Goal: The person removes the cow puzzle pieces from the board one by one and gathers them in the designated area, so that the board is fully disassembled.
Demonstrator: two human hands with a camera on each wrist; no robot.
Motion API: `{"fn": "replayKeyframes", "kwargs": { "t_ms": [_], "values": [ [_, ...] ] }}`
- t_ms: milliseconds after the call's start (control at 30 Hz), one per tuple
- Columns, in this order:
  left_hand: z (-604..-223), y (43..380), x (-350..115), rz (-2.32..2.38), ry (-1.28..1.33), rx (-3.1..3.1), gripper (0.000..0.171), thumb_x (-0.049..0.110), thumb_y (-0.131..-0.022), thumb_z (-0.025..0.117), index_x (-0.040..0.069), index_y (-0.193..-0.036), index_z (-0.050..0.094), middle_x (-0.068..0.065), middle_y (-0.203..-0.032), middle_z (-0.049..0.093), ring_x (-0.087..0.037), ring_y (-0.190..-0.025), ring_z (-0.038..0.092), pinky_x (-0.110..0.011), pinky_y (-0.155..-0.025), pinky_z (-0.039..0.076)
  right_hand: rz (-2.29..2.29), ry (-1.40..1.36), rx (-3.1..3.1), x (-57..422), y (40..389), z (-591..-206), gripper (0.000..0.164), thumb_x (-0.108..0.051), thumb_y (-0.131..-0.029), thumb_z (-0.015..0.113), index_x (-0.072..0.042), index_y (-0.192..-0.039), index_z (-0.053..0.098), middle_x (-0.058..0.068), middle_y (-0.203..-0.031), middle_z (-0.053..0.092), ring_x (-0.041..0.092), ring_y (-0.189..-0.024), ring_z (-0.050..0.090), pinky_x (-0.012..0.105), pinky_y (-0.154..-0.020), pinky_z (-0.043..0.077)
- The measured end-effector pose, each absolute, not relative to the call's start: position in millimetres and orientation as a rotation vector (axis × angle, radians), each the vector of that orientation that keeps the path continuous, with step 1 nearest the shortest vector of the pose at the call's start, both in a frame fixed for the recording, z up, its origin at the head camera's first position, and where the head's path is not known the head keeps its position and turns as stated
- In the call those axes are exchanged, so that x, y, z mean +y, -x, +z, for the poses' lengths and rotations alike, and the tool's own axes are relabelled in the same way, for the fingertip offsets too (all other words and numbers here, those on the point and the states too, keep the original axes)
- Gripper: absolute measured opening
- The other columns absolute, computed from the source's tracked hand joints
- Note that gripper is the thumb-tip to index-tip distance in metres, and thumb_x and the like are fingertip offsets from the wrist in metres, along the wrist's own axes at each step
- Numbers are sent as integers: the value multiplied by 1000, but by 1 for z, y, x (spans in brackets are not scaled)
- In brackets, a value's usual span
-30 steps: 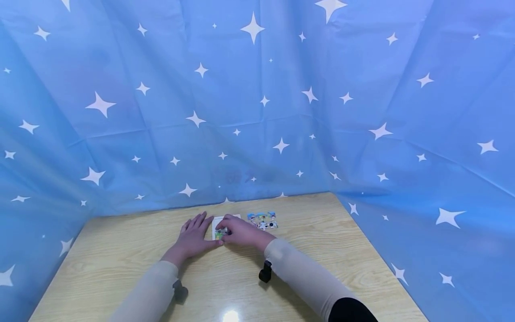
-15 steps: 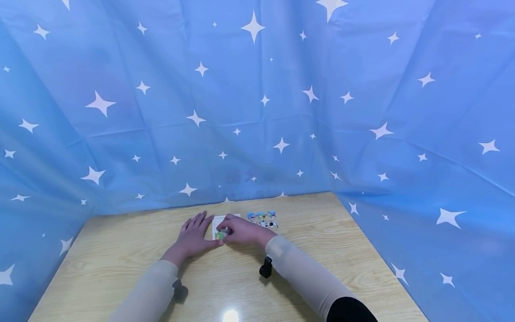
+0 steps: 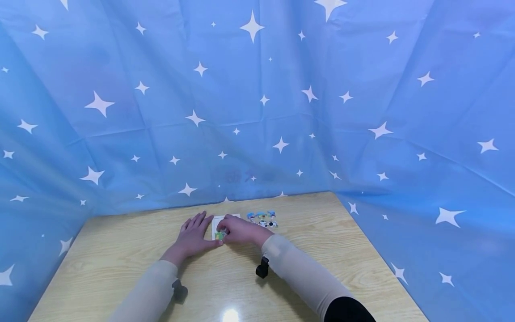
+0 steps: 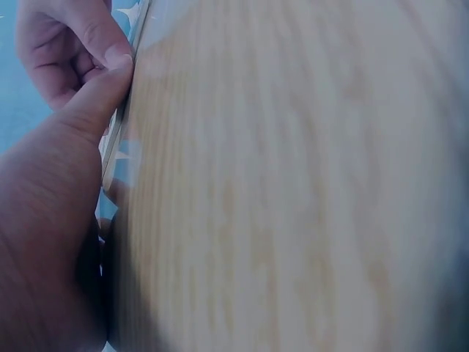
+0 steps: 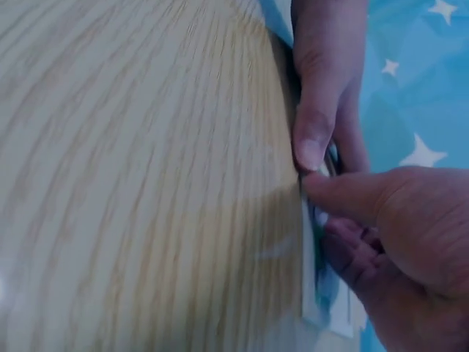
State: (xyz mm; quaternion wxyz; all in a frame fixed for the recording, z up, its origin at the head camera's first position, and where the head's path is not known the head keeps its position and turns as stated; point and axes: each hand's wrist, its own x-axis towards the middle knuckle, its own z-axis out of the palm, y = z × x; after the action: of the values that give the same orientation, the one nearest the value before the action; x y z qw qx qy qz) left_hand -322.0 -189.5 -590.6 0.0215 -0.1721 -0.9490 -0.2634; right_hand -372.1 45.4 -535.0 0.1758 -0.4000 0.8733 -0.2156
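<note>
A small white puzzle board [image 3: 214,222] lies flat near the far side of the wooden table, with green and yellow puzzle pieces [image 3: 219,235] in its near left corner. My left hand [image 3: 193,236] rests beside the board, fingers spread, its thumb along the near edge. Over the board, my right hand [image 3: 241,231] has its fingers curled down and pinches a puzzle piece, mostly hidden under the fingers. Both thumbs meet at the board's near edge in the right wrist view, where the right thumb [image 5: 344,194] shows beside the left hand [image 5: 326,81].
Several colourful puzzle pieces [image 3: 262,219] lie grouped just right of the board. The wooden table [image 3: 322,250] stretches around the hands, with a starry blue curtain [image 3: 249,89] behind it and on both sides.
My right hand has shifted very slightly, and its wrist has turned a little; more of the green piece shows. The left hand stays in place.
</note>
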Motion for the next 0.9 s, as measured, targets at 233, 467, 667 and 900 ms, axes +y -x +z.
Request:
{"fn": "replayKeyframes", "kwargs": {
  "t_ms": [233,467,667,900],
  "values": [
    [-579,316,-185,-773,507,-3002,108,75,-95,70,6,-171,38,-29,-178,27,-51,-165,21,-76,-127,15,-543,1092,2500,38,369,-529,39,-16,-101,84,-9,-137,71,1,-124,66,7,-106,64,26,-95,57],
    [-585,320,-187,-759,504,-2995,110,80,-94,67,7,-171,38,-29,-178,25,-51,-165,19,-76,-127,14,-704,1074,2456,39,369,-530,38,-4,-97,86,-9,-128,64,1,-116,68,7,-99,63,25,-91,56],
    [-584,321,-188,-772,500,-2993,111,82,-94,66,6,-171,39,-28,-178,26,-51,-165,20,-76,-127,14,-828,1075,2442,42,368,-535,41,-6,-96,87,-9,-132,66,-1,-114,70,5,-97,63,23,-89,56],
    [-576,318,-186,-722,459,-3064,108,75,-95,72,8,-173,37,-25,-180,23,-48,-167,18,-74,-129,14,-902,1031,2435,44,368,-541,40,-7,-96,87,-8,-132,68,-2,-114,70,5,-99,64,23,-91,56]
  ]
}}
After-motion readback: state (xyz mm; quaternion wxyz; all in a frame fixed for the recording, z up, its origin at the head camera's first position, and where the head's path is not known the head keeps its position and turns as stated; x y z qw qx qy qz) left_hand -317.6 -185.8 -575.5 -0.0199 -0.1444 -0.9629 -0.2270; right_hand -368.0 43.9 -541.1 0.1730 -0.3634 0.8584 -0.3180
